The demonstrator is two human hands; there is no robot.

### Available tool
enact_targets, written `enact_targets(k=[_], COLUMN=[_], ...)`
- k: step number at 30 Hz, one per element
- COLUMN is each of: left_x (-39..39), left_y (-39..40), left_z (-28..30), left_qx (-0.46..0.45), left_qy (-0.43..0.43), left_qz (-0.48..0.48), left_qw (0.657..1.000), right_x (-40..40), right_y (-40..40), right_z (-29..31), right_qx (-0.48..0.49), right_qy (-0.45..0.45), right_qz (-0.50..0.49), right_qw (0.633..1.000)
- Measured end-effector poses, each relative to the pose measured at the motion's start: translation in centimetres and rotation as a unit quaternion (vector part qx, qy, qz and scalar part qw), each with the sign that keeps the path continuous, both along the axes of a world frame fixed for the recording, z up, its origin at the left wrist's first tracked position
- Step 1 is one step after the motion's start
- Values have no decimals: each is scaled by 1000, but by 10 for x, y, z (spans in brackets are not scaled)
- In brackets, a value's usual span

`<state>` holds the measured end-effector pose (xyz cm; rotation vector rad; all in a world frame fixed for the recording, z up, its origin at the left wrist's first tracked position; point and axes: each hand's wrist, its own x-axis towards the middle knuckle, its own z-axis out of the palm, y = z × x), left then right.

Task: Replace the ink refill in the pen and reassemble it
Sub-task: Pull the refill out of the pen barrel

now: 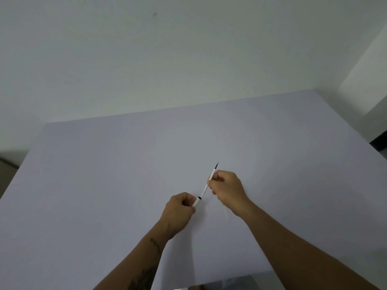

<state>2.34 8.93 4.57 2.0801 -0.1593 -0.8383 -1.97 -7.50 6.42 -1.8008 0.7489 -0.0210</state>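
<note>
My left hand [179, 207] grips a short white pen barrel [196, 201], its open dark mouth pointing up and right. My right hand [227, 188] pinches a thin white ink refill [206, 188] with a dark tip [216, 164] pointing away from me. The refill's lower end sits at the barrel's mouth, so both pieces form one slanted line above the table. A pale, slim pen part [225, 212] lies on the table under my right wrist, mostly hidden by it.
A pale lilac table [104, 185] fills the lower view, with its far edge against a white wall [146, 59]. The table's near edge cuts across the bottom right. A dark gap shows at the far right.
</note>
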Motion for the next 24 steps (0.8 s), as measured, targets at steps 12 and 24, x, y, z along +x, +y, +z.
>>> enact_targets(k=[12, 24], left_x=[7, 16], left_y=[3, -1], left_z=[0, -4], left_qx=[-29, -77], left_qy=[6, -16], left_qz=[20, 94], left_qw=[999, 992], right_x=[7, 15], right_y=[9, -40], right_z=[0, -27], right_qx=[-25, -69], right_qy=[4, 93], right_qz=[56, 65], right_qw=[998, 991])
